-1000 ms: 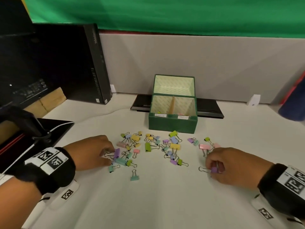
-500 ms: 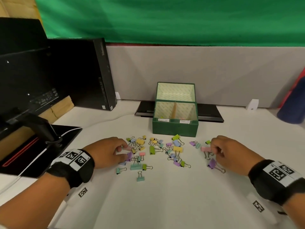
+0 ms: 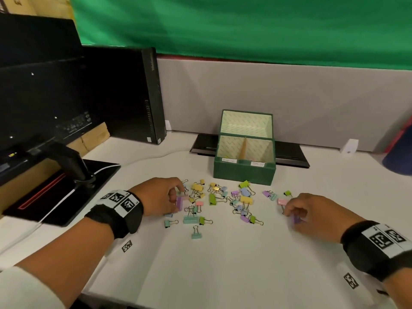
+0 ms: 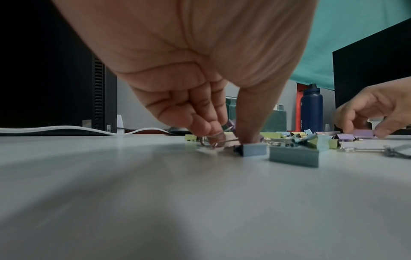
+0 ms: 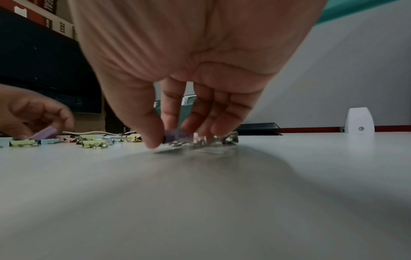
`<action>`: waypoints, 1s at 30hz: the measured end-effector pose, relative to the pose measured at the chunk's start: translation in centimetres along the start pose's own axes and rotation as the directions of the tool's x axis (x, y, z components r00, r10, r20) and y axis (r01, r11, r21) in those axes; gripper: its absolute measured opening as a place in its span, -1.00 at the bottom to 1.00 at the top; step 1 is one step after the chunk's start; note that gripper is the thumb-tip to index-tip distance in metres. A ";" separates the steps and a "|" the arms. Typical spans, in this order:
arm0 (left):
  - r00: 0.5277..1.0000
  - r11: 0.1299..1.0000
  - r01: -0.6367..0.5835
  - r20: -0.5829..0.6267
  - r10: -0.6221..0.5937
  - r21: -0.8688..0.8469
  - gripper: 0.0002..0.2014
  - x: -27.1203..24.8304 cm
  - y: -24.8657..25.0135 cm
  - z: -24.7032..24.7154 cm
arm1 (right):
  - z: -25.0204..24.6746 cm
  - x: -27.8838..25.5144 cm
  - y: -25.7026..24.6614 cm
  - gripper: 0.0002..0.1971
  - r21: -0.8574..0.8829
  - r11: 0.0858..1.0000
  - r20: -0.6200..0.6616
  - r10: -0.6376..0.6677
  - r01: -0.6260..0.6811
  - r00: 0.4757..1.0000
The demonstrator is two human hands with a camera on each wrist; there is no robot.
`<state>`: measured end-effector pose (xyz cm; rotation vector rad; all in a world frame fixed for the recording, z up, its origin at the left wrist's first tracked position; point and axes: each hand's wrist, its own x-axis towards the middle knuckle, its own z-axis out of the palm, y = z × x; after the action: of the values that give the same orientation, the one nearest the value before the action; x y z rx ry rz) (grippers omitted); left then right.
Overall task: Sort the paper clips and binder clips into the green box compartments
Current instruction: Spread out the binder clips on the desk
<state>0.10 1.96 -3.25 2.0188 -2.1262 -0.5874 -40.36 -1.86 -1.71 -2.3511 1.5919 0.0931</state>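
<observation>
Several pastel binder clips lie scattered on the white table in front of the open green box, which has two labelled front compartments and a wooden divider. My left hand is at the pile's left edge, its fingers curled round a purple binder clip. In the left wrist view, the fingertips press on wire handles. My right hand is at the pile's right edge. It pinches a small purple binder clip between thumb and fingers, low on the table.
A black computer tower and a monitor on its stand fill the left side. A white cable runs along there. A black flat device lies behind the box, and a dark blue bottle stands at the far right.
My right hand has drawn back from the pink clip and now pinches the purple clip nearer me. My left hand stays at the pile's left edge, with a purple clip in its fingers.
</observation>
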 end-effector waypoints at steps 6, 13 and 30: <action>0.998 0.995 -0.058 -0.030 0.060 0.084 -0.62 0.4 -0.6 0.2 | -0.8 0.1 0.2 -0.82 0.063 0.994 -0.258 0.103 -0.089 0.961; 0.979 0.993 -0.101 -0.169 0.110 0.059 -0.75 0.9 -0.8 -0.3 | -0.6 2.5 0.0 -0.65 -0.034 0.990 -0.201 0.130 -0.140 0.971; 0.993 0.959 -0.104 0.074 0.088 0.263 -0.73 1.4 0.1 0.3 | -5.2 6.0 -4.4 -0.88 0.302 0.934 -0.264 -0.111 0.192 0.958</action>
<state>-0.19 0.67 -3.73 2.0335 -2.4403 -0.3694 -34.64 -7.20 2.83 -2.2748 1.3880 -0.4743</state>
